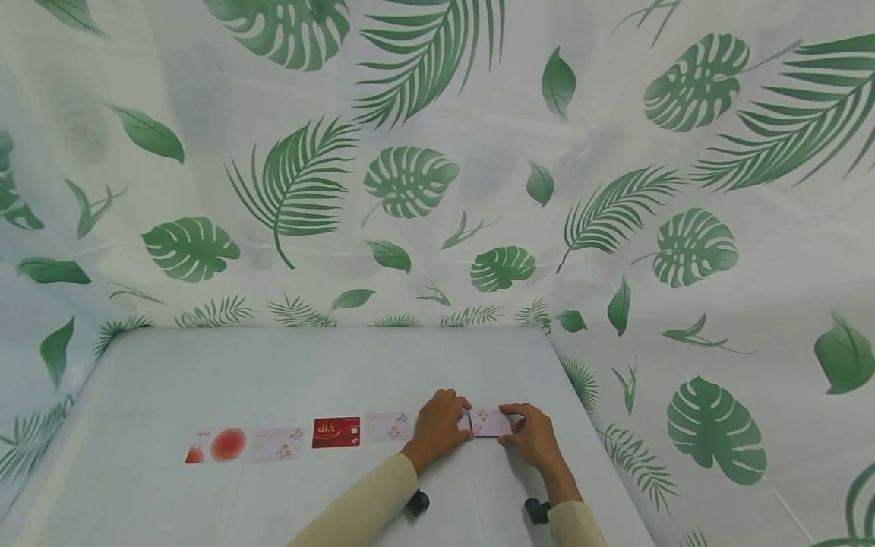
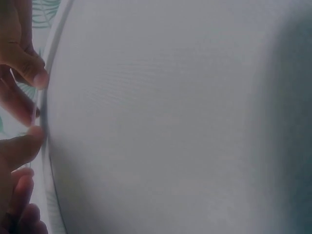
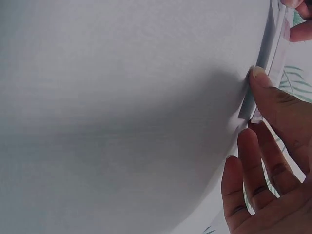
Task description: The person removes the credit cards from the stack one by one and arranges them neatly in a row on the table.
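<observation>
Several flat cards lie in a row on the white table. My right hand (image 1: 535, 434) pinches the right end of a pale pink floral card (image 1: 490, 422) between thumb and index finger. That card shows a dark edge along its left and near sides. The left hand (image 1: 437, 427) grips a pale card (image 1: 465, 420) just left of it, thumb on the near side and fingertips on the far side; most of this card is hidden under the hand. In the right wrist view, the right thumb (image 3: 263, 80) presses the card's long edge, its other fingers loosely bent.
Left of my hands lie a pink card (image 1: 387, 427), a red VIP card (image 1: 336, 432), another pink card (image 1: 276, 444) and a white card with a red circle (image 1: 228, 444). A leaf-patterned curtain (image 1: 437, 228) stands behind the table. Black wrist devices (image 1: 418, 503) sit below the wrists.
</observation>
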The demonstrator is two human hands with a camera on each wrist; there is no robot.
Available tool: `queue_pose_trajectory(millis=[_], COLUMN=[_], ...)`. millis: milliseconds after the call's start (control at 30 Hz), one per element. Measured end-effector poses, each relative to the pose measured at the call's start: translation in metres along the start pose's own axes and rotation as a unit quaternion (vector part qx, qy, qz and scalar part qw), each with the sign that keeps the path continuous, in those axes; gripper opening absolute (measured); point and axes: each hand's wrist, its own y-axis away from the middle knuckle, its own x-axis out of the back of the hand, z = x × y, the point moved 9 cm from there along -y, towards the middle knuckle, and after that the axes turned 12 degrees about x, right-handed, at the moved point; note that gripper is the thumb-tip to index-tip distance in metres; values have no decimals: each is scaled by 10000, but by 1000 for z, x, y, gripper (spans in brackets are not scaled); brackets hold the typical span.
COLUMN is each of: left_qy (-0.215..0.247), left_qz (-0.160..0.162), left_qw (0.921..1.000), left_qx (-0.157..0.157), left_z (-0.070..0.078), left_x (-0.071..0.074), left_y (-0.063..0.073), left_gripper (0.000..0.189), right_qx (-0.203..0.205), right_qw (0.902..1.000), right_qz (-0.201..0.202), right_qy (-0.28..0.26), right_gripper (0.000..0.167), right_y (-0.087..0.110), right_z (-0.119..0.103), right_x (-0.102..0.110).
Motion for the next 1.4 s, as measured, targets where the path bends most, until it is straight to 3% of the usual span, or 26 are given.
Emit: queue_pose_trajectory(millis=[400, 1033, 1400], left_qy=[-241, -491, -672], left_qz=[77, 226, 638], left_qw=[9996, 9985, 9955], left_qx=[77, 20, -219], left_z=[-2, -2, 1], left_x=[-2, -1, 7], left_y=[1, 1, 4], left_gripper=[42, 43, 51], right_qx=[-52, -249, -143], right_qw=[9999, 9994, 9998], right_qz=[-49, -221, 144], right_qy=[143, -50, -53], right_gripper=[58, 56, 61], right_y=[-3, -7, -7], right_z=[-4, -12, -13], right_x=[-2, -4, -2])
